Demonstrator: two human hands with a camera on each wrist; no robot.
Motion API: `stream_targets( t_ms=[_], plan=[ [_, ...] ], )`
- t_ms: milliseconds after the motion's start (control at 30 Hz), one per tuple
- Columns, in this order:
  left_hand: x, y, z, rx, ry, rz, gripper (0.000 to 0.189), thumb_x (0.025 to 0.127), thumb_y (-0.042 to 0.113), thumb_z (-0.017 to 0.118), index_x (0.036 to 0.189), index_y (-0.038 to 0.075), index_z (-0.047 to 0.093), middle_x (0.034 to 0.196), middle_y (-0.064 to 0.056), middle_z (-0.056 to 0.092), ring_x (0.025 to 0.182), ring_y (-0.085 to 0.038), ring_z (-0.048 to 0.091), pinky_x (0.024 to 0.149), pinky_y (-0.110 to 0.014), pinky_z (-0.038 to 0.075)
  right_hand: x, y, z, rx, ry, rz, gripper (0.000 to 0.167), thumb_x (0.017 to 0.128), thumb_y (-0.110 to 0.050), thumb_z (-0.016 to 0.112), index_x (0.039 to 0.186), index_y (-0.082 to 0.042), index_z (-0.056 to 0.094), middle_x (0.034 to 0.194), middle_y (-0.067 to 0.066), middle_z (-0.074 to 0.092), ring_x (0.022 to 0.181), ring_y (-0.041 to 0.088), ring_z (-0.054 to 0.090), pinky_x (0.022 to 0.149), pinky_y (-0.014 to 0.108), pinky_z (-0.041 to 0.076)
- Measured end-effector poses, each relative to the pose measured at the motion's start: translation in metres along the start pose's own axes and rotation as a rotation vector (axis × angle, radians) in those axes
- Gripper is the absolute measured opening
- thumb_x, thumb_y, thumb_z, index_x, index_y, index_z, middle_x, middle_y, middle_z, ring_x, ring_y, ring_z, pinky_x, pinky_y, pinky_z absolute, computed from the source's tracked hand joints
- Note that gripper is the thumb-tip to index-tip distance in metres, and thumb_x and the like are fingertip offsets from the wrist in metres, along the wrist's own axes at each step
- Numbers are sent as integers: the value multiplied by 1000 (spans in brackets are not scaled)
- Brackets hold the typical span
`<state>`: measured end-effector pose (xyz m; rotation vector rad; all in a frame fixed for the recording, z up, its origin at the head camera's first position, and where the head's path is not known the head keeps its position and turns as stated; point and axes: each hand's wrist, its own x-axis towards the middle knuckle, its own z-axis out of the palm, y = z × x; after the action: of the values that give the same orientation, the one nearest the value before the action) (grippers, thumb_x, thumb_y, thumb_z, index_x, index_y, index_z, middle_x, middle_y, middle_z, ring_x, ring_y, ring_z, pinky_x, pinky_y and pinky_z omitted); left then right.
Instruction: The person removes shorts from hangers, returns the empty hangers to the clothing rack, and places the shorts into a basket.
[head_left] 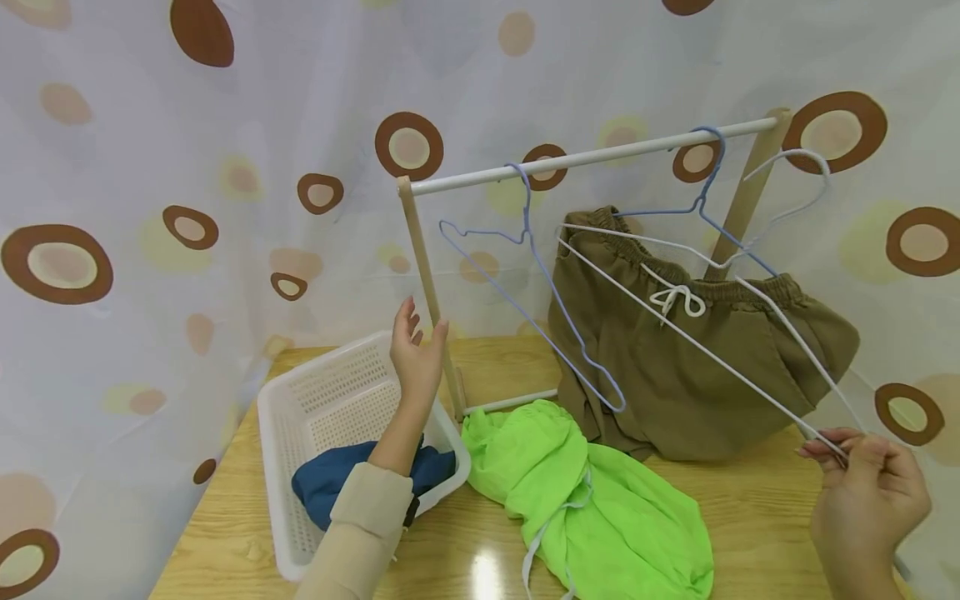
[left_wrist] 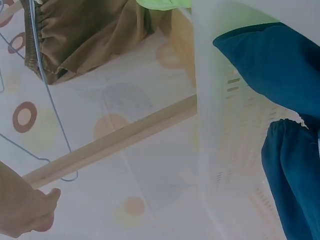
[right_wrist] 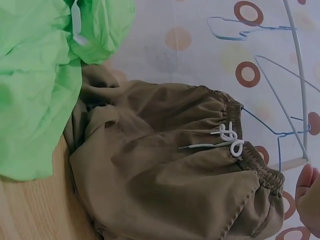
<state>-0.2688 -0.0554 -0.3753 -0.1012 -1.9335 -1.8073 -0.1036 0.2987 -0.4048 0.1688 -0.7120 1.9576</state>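
Observation:
My right hand (head_left: 870, 492) pinches one corner of a white wire hanger (head_left: 697, 343) between thumb and fingers, its hook raised. The hanger overlaps brown shorts (head_left: 675, 383), which have a white drawstring bow and hang from a blue hanger (head_left: 722, 158) on the rack. Beside the rack's left post, my left hand (head_left: 417, 354) is raised over the basket with nothing in its fingers. A bright green garment (head_left: 615, 500) with a pale drawstring lies on the table below the shorts. In the right wrist view, only part of my right hand (right_wrist: 309, 195) shows.
A white plastic basket (head_left: 273, 467) stands at the left, with a dark blue garment (head_left: 330, 479) inside. On the rack's white rail (head_left: 600, 156) hangs another blue hanger (head_left: 528, 200), bare. Behind the wooden table (head_left: 757, 500) falls a patterned curtain (head_left: 300, 125).

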Motion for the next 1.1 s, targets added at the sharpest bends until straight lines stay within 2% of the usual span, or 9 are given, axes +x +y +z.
stream_targets(
  t_ms=[167, 367, 467, 700, 833, 1000, 1100],
  plan=[
    [9, -6, 7, 6, -36, -5, 63, 89, 13, 62, 142, 1, 31, 149, -15, 32, 134, -35, 33, 112, -47, 31, -1, 13, 14, 0, 66, 24, 26, 86, 1, 55, 68, 15, 44, 64, 22, 58, 48, 25, 59, 47, 27, 54],
    [17, -12, 13, 90, -72, -3, 68, 90, 17, 61, 144, -1, 24, 151, -17, 26, 136, -40, 29, 111, -52, 29, 0, 25, 28, -34, 68, 77, 26, 86, -2, 58, 69, 14, 46, 66, 20, 57, 48, 25, 59, 46, 27, 53],
    [19, -14, 18, 87, -53, 14, 65, 90, 13, 61, 143, -3, 26, 148, -19, 31, 135, -38, 33, 109, -51, 33, 4, 30, 35, -59, 57, 98, 27, 86, -5, 59, 69, 13, 48, 66, 19, 57, 49, 24, 59, 46, 27, 53],
    [22, -20, 28, 65, 19, 66, 55, 89, 3, 59, 139, -1, 38, 139, -20, 45, 128, -35, 44, 102, -44, 42, 12, 39, 53, -108, 11, 72, 26, 87, -5, 58, 68, 11, 51, 65, 17, 57, 48, 21, 60, 46, 25, 52],
    [22, -19, 29, 67, 56, 82, 50, 89, -1, 56, 137, -4, 41, 134, -24, 48, 123, -36, 49, 98, -42, 46, 12, 47, 64, -208, 16, 86, 26, 87, -10, 59, 69, 8, 54, 66, 13, 58, 50, 18, 61, 48, 22, 53],
    [21, -21, 27, 60, 74, 69, 47, 91, -3, 53, 136, -6, 40, 131, -27, 48, 120, -36, 51, 92, -38, 50, 5, 58, 73, -397, 26, 162, 24, 87, -17, 59, 72, 2, 58, 70, 7, 59, 53, 12, 61, 54, 18, 54],
    [20, -22, 27, 71, 78, 72, 47, 90, -3, 54, 134, -8, 40, 129, -29, 49, 118, -38, 52, 90, -37, 51, 1, 65, 74, -449, 10, 171, 24, 89, -17, 58, 72, 0, 60, 70, 5, 59, 55, 10, 61, 55, 17, 54]
  ],
)
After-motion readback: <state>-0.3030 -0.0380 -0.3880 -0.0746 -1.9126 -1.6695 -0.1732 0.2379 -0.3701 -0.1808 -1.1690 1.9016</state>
